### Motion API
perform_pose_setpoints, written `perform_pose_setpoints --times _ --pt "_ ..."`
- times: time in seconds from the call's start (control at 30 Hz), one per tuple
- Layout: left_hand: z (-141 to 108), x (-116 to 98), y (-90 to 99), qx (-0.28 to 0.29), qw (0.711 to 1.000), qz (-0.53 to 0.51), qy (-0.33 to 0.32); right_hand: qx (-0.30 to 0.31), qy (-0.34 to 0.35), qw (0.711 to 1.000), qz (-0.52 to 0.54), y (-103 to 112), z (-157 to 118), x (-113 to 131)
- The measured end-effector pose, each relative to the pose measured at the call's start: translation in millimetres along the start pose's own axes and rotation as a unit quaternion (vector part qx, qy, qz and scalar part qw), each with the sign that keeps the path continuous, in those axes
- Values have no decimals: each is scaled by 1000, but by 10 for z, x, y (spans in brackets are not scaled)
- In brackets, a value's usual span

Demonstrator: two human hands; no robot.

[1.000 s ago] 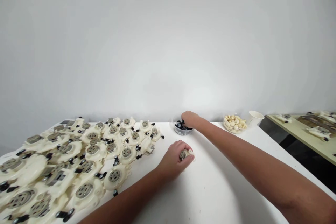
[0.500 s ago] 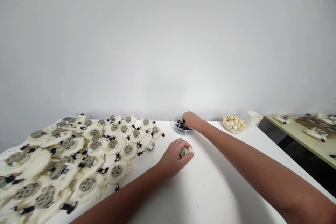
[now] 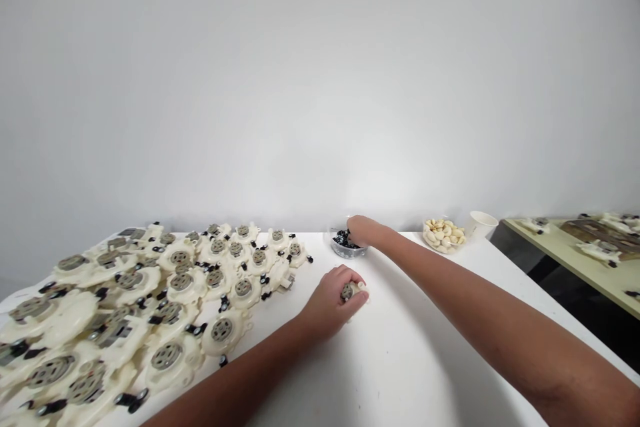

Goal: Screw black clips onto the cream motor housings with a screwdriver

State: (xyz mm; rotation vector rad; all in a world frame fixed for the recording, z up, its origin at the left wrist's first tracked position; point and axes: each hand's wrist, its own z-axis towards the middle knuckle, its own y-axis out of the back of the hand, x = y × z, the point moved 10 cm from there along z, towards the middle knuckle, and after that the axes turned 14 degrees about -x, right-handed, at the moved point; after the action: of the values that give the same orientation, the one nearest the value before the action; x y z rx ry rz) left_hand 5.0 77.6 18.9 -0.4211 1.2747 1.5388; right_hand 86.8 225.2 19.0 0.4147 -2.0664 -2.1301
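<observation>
Fingers [image 3: 345, 278] of the left hand [image 3: 330, 303] curled shut around a small cream plastic part [image 3: 360, 289] with a grey disc [image 3: 347, 292]; right fingers [image 3: 354, 227] dipped into a clear bowl [image 3: 347, 252] of glossy black pieces [image 3: 343, 238]; cream housings [image 3: 243, 291] heaped further left.

Bright, flat indoor light — a pale glow on the wall [image 3: 320, 113], soft shadows on the table [image 3: 415, 373], wide-angle bending toward the frame's edges — with cream plastic parts [image 3: 75, 340] slightly blurred at left.
</observation>
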Motion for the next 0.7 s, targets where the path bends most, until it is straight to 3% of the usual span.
perform_pose_setpoints --times 0.23,0.43,0.6,0.7 --pt "-1 -16 -2 2 1000 3 -6 17 11 1000 18 -22 -27 -43" --pt "15 -24 0 5 1000 2 -9 -10 -10 999 51 10 -37 -4" --pt "21 -37 -1 9 1000 0 -8 -96 -35 985 141 383 -111 -97" --pt "6 -1 3 1 1000 1 3 -178 -46 955 232 657 -372 -206"
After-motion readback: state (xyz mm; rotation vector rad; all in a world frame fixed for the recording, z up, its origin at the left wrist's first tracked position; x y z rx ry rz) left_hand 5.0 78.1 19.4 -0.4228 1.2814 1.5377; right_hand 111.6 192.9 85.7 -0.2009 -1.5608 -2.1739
